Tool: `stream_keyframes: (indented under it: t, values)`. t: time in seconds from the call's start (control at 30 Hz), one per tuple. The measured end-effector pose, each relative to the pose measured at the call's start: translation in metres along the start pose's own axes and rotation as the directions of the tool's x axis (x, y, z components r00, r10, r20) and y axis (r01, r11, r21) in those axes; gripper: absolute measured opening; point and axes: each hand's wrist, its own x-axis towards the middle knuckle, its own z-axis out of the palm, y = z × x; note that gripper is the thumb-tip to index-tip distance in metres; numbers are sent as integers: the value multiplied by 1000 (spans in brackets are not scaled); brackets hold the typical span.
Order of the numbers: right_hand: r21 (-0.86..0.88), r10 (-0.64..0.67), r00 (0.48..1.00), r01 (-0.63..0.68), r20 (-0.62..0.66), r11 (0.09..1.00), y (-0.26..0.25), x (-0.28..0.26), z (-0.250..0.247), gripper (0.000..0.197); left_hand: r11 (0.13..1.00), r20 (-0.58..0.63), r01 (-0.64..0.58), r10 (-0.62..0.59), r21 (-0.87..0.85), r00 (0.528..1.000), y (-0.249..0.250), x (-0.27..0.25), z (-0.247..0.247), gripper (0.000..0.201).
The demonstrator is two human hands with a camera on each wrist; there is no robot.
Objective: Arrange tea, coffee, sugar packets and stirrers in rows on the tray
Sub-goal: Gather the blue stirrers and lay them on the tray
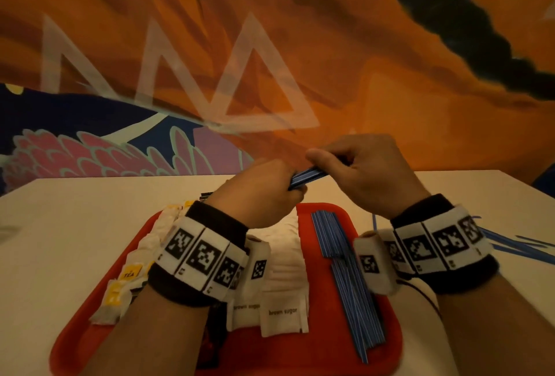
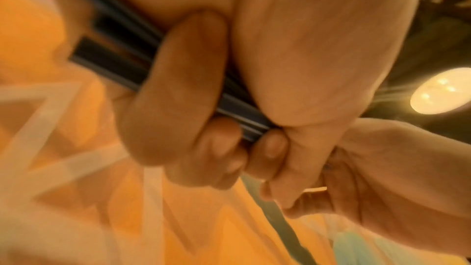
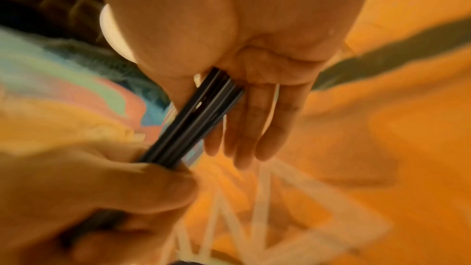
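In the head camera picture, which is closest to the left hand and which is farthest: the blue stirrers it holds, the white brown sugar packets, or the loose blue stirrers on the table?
1. The bundle of blue striped stirrers, gripped in the left hand itself.
2. The white paper brown sugar packets, on the red plastic tray below the left wrist.
3. The loose blue stirrers, on the white table, far right, past the right hand.

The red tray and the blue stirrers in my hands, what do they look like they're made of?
Red tray: likely moulded plastic; uniform colour, rounded corners, soft sheen. Blue stirrers: probably thin plastic; slim straight striped sticks, slightly glossy, though paper can't be ruled out.
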Motion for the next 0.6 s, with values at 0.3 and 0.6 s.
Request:
stream_keyframes:
  t: [0.3, 0.6]
  values:
    - [-486, 38, 978, 67, 203, 871, -36, -12, 10, 23, 999, 22, 28, -29, 39, 999, 7, -7, -5, 12]
    - [-577, 170, 979, -77, 110, 813, -40, -11, 24, 29, 999, 5, -25, 25, 34, 1000, 8, -12, -5, 28]
